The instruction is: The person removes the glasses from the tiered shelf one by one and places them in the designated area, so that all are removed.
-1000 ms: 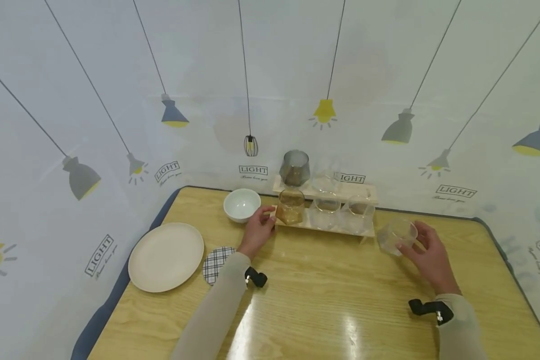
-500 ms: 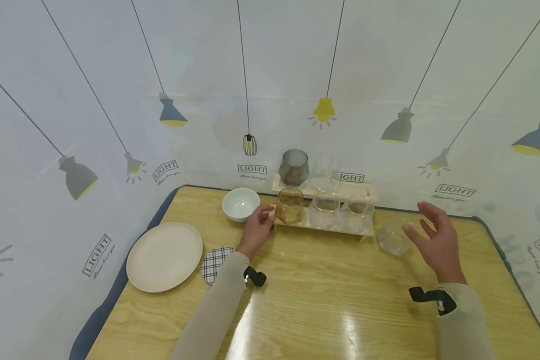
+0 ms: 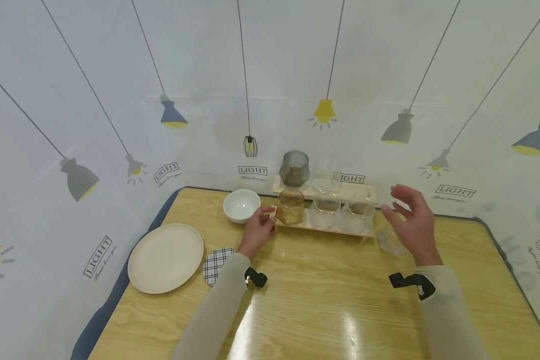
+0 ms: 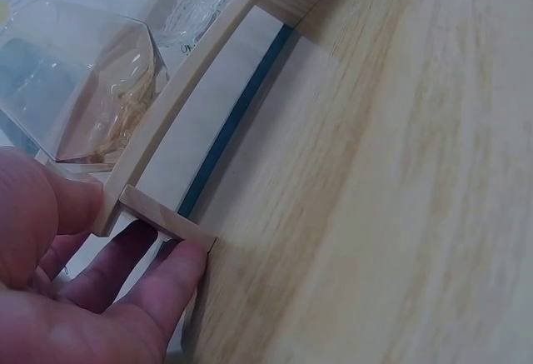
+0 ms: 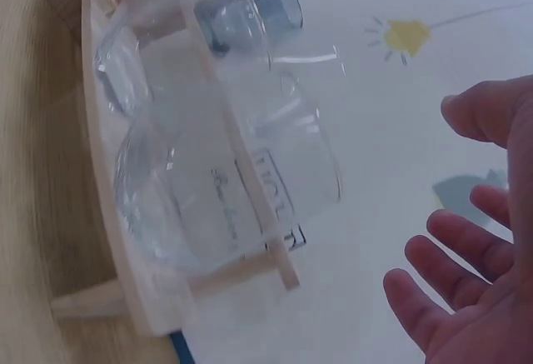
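Observation:
A two-tier wooden rack (image 3: 362,192) stands against the wall, holding drinking glasses. My left hand (image 3: 257,233) grips its left end; in the left wrist view the thumb (image 4: 71,201) lies at the shelf end and fingers (image 4: 171,285) touch the leg below. Beside that hand an amber glass (image 3: 290,208) sits on the lower tier, with two clear glasses (image 3: 326,214) to its right. The upper tier bears a grey glass (image 3: 295,170) and a clear one. My right hand (image 3: 415,225), fingers spread and holding nothing, is raised near the rack's right end, partly hiding a clear glass (image 3: 388,242) on the table.
A white bowl (image 3: 242,205) stands just left of the rack. Farther left are a cream plate (image 3: 165,258) and a checked round coaster (image 3: 216,265), partly covered by the left sleeve. A lamp-patterned wall sheet (image 3: 288,75) rises behind the wooden table (image 3: 324,295).
My right hand has let go of the clear glass, leaving it on the table, then risen and shifted left toward the rack. My left hand stays on the rack's end.

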A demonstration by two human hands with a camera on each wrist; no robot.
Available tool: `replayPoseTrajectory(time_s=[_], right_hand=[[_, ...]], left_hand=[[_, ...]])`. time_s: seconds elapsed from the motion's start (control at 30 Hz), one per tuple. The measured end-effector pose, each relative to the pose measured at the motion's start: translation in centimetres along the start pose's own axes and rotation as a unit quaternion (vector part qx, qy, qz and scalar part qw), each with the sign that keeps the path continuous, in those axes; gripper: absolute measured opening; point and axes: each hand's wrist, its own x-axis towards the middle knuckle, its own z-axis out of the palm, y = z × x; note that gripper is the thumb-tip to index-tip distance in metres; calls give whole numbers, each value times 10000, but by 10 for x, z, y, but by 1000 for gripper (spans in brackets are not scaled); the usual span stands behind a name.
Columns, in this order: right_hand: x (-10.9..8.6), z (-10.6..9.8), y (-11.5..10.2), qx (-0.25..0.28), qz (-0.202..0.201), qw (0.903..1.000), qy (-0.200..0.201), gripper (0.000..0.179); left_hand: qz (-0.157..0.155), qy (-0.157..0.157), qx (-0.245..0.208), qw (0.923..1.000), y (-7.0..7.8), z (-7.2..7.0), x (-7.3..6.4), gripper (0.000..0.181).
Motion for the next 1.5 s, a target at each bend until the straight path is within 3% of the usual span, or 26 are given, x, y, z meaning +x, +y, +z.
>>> replayPoseTrajectory(time_s=[0.2, 0.47, 0.9, 1.2, 1.5], right_hand=[[17, 19, -13, -49, -246, 9995, -175, 53], [52, 50, -29, -306, -19, 9965, -779, 57], [97, 101, -28, -1112, 637, 9717, -1982, 93], [105, 112, -27, -1348, 792, 9615, -2262, 94], [106, 112, -25, -1109, 775, 9664, -2184, 89]], left_hand=[[2, -75, -119, 9999, -1, -1, 0, 30], [171, -102, -256, 9995, 0, -5, -2, 30], [188, -72, -121, 9997, -8, -7, 0, 29], [165, -164, 28, 9997, -6, -2, -1, 28], [71, -108, -117, 9998, 0, -1, -1, 28]])
